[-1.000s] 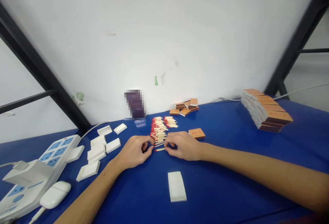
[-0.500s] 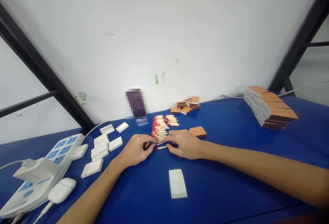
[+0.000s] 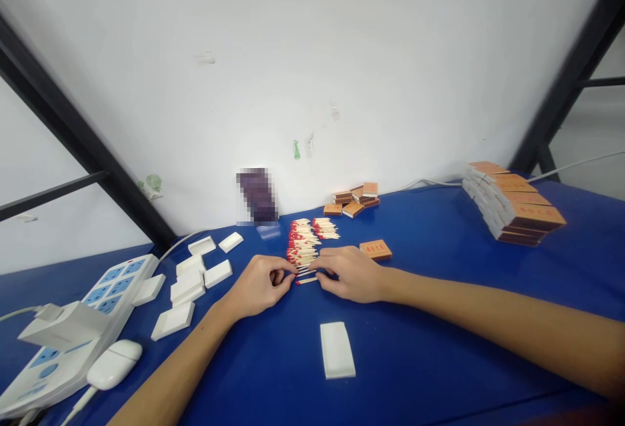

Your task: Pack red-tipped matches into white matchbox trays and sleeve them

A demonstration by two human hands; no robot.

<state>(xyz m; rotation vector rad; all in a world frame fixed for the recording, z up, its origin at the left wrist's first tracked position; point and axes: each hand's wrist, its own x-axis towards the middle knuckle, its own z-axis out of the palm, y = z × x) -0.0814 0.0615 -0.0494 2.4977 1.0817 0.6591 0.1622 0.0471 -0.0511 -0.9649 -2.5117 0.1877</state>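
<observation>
A pile of red-tipped matchsticks (image 3: 303, 243) lies on the blue table (image 3: 439, 322) near the wall. My left hand (image 3: 257, 286) and my right hand (image 3: 347, 272) rest at the near end of the pile, fingers curled. Both pinch a few matchsticks (image 3: 306, 276) between them, one hand at each end. An orange matchbox sleeve (image 3: 375, 249) lies just beyond my right hand. A white inner tray (image 3: 336, 349) lies on the table in front of my hands.
Several white trays (image 3: 188, 286) lie at the left by a power strip (image 3: 73, 328) and a white plug (image 3: 114, 364). Small orange matchboxes (image 3: 354, 201) sit by the wall. A tall stack of orange boxes (image 3: 512, 203) stands at the right.
Both hands stay at the matchsticks with only small finger movement. The view has shifted slightly.
</observation>
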